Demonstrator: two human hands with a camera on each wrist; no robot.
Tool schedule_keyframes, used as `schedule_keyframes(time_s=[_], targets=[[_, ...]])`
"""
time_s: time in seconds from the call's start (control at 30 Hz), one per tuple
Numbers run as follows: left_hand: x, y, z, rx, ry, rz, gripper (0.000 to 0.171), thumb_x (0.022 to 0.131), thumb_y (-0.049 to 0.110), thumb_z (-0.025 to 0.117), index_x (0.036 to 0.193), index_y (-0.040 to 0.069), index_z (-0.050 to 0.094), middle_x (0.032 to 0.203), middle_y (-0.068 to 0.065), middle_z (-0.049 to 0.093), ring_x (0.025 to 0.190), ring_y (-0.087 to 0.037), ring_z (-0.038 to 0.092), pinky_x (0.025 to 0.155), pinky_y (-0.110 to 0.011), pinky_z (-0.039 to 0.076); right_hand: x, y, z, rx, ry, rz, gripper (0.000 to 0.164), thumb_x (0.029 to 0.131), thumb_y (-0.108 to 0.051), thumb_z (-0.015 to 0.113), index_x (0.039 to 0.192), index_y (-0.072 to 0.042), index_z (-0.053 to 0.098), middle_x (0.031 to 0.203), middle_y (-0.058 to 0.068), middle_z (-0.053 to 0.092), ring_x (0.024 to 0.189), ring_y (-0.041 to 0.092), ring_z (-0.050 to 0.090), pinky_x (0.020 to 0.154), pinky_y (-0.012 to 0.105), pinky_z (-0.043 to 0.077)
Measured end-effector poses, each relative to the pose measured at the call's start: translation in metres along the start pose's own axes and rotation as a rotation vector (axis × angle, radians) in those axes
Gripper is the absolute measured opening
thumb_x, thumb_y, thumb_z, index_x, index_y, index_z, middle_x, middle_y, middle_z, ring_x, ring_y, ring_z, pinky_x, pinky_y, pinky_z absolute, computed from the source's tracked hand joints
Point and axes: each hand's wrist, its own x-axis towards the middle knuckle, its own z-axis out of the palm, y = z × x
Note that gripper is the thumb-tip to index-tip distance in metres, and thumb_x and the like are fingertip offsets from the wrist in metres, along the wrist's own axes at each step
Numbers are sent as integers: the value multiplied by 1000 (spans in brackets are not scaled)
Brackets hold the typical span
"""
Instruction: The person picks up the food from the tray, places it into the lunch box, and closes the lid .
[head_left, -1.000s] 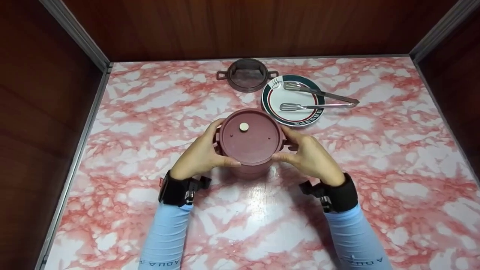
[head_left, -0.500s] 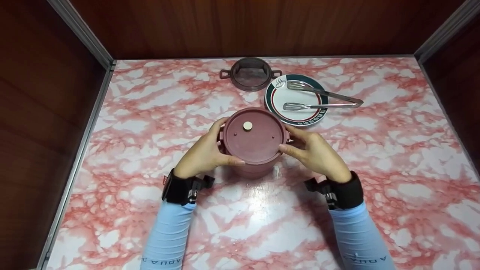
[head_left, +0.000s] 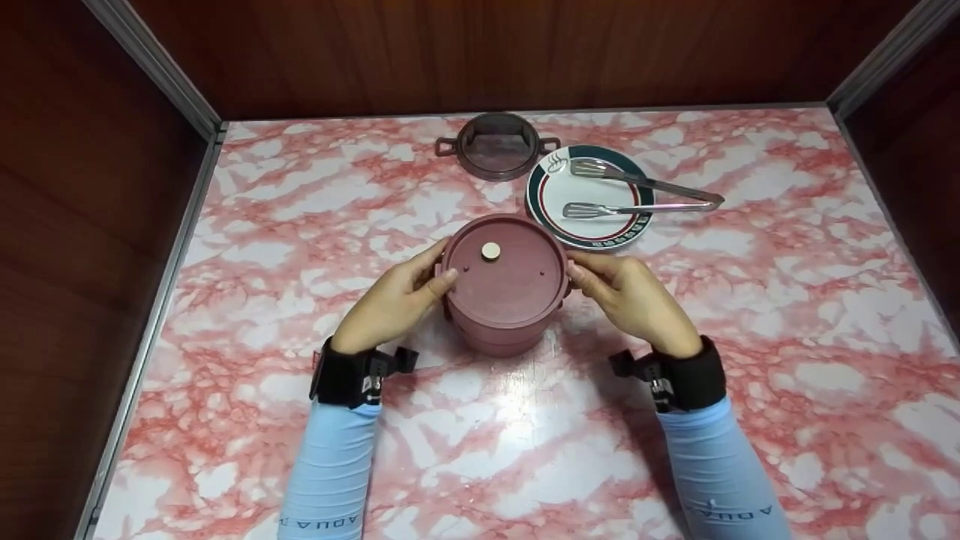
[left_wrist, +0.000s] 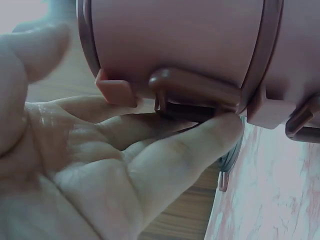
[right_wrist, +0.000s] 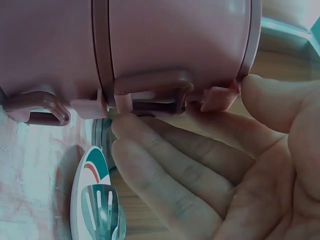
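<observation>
A dusty-red, two-tier stacked lunch box [head_left: 502, 341] stands upright on the table, its round lid [head_left: 510, 292] with a pale knob seated on top. At its left side, my left hand [head_left: 386, 304] has fairly straight fingers touching a loop handle [left_wrist: 200, 87]; the left wrist view shows the thumb lifted apart from the lid's rim. My right hand [head_left: 637, 300] pinches the top edge, its thumb on the lid rim and a forefinger by the side clip [right_wrist: 220, 98]. The other right fingers lie under the upper handle [right_wrist: 155, 82]. The box's inside is hidden.
Behind the box sits a dark translucent two-handled container [head_left: 497, 154]. To its right, a green-rimmed white plate [head_left: 551, 206] bears metal tongs [head_left: 675, 206], which stick out past the rim. Brown panels [head_left: 487, 60] wall the marbled table [head_left: 300, 225] at back and sides.
My left thumb has moved from the lid's front edge up to its left side. My right thumb has slid back to the rim's right side. The lunch box stays in place.
</observation>
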Motion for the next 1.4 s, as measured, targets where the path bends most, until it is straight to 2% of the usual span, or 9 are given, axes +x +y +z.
schedule_keyframes(time_s=[0.07, 0.1, 0.17, 0.2, 0.3, 0.53, 0.73, 0.97, 1.4], targets=[[-1, 0, -1, 4, 2, -12, 65, 100, 52, 50, 155, 26, 32, 79, -6, 56, 70, -18, 54, 68, -30, 46, 1, 0, 0, 17, -1, 14, 37, 102, -35, 54, 132, -17, 66, 107, 0, 72, 91, 17, 68, 79, 34, 55], [-1, 1, 0, -5, 1, -20, 63, 100, 51, 50, 155, 25, 32, 81, -7, 58, 71, -17, 56, 68, -28, 48, 1, 1, 0, 31, -3, 21, 36, 102, -35, 55, 132, -17, 66, 107, 1, 72, 91, 17, 68, 79, 35, 55], [-1, 2, 0, -21, 4, -26, 60, 102, 46, 48, 155, 22, 32, 106, -7, 66, 87, -13, 64, 78, -24, 52, 1, 1, 0, 60, -10, 33, 35, 102, -33, 55, 132, -16, 66, 108, 3, 72, 92, 18, 69, 80, 36, 56], [-1, 2, 0, -32, 5, -28, 58, 104, 44, 47, 155, 21, 32, 121, -7, 65, 99, -12, 64, 84, -22, 52, 2, 1, 1, 76, -16, 36, 35, 103, -31, 55, 132, -14, 65, 110, 4, 72, 93, 18, 69, 81, 37, 57], [-1, 2, 2, -79, 5, -32, 54, 106, 34, 44, 154, 13, 33, 154, 0, 38, 127, -11, 51, 96, -22, 48, 3, 1, 2, 123, -32, 41, 35, 104, -26, 53, 133, -10, 64, 113, 9, 71, 96, 20, 69, 81, 37, 57], [-1, 2, 2, -74, 20, -45, 52, 107, 33, 44, 154, 13, 35, 153, -2, 39, 124, -12, 54, 94, -22, 49, 4, 5, 1, 166, -66, 59, 37, 104, -24, 52, 137, -9, 60, 122, 10, 67, 98, 22, 69, 82, 33, 57], [-2, 2, 1, -115, 10, -47, 50, 106, 32, 46, 153, 17, 37, 152, -1, 42, 121, -14, 57, 94, -27, 51, 5, 5, 4, 155, -26, 37, 36, 105, -27, 50, 133, -9, 63, 116, 9, 70, 98, 19, 69, 84, 39, 56], [-2, 1, 1, -160, 14, -35, 44, 107, 17, 44, 151, 16, 40, 147, -4, 48, 121, -14, 57, 90, -25, 52, 5, 2, 4, 139, -32, 46, 36, 105, -29, 50, 131, -9, 65, 114, 9, 70, 98, 20, 69, 82, 38, 57], [-2, 0, 0, -97, 19, -30, 46, 107, 22, 45, 152, 15, 38, 145, -5, 52, 119, -12, 59, 91, -25, 52, 5, 4, 3, 139, -43, 45, 37, 105, -29, 50, 133, -8, 64, 115, 11, 70, 96, 21, 70, 79, 36, 58]])
